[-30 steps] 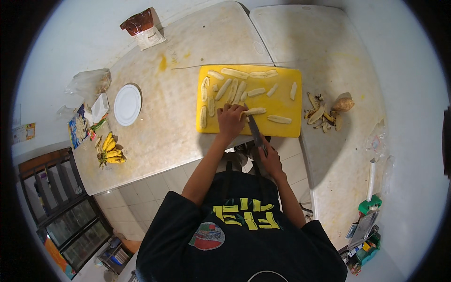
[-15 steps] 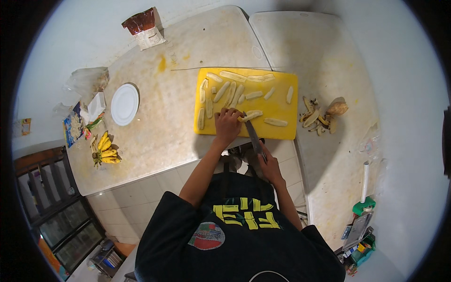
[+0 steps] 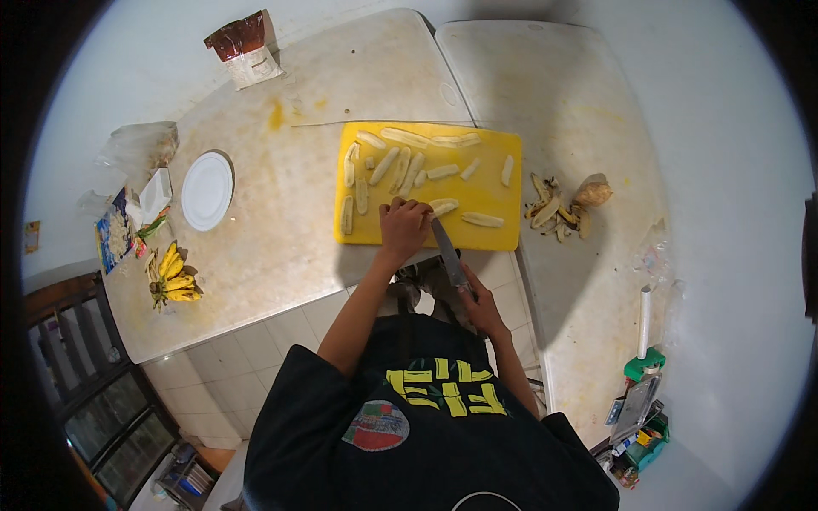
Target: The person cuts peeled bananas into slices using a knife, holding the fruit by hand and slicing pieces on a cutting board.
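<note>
A yellow cutting board point(image 3: 477, 189) lies at the near edge of the table, with several peeled banana pieces spread over it. On its near half, my left hand point(image 3: 405, 226) has its fingers bent over one end of a banana piece point(image 3: 443, 207), pressing it to the board. My right hand point(image 3: 481, 308) is wrapped round the handle of a knife point(image 3: 448, 253). The blade points away from me, its tip beside my left fingertips at the banana. What lies under my left palm is hidden.
On the left are a white plate point(image 3: 207, 192), a bunch of yellow bananas point(image 3: 176, 277) and plastic packages point(image 3: 119, 230). A brown and white bag point(image 3: 245, 51) stands at the back. Banana peels point(image 3: 550, 207) lie right of the board, and a green scale point(image 3: 645, 364) stands farther right.
The whole view has shifted slightly, so the board and table sit more to the left. The knife has drawn back a little toward me. My left hand stays on the banana.
</note>
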Motion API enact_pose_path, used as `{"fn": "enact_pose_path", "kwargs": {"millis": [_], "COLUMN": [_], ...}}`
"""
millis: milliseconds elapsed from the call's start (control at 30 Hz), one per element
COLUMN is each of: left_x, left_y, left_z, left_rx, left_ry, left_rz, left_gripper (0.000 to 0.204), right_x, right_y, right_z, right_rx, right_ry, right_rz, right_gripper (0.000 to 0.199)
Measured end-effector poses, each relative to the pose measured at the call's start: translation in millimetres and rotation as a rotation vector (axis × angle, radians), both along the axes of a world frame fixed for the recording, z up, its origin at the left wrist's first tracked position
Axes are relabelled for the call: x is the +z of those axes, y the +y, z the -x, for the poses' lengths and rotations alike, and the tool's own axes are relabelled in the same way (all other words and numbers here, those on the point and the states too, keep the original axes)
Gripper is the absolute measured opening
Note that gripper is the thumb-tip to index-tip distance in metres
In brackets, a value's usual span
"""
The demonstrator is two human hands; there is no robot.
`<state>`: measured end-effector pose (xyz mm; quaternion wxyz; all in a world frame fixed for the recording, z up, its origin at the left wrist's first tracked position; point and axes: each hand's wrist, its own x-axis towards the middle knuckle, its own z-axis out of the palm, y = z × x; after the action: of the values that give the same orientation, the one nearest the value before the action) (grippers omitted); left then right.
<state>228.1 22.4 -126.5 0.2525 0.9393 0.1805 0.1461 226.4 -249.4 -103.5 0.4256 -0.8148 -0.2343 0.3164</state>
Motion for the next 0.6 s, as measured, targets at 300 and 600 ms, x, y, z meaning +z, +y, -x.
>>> {"fn": "enact_pose_path", "kwargs": {"millis": [300,600], "left_x": [2,1], "left_y": [2,-1], "left_z": [13,9], "left_rx": [0.056,0.053], "left_ry": [-0.02,-0.001], "left_rz": [-0.025,0.0], "left_gripper": [0.013,0.019], "right_x": [-9,26], "right_y": [-7,-10], "right_z": [-1,-27], "right_rx": [-0.165,-0.367], "right_ry": [0.495,0.531], "right_rz": [-0.189,-0.243], "right_gripper": [0.064,0.062]}}
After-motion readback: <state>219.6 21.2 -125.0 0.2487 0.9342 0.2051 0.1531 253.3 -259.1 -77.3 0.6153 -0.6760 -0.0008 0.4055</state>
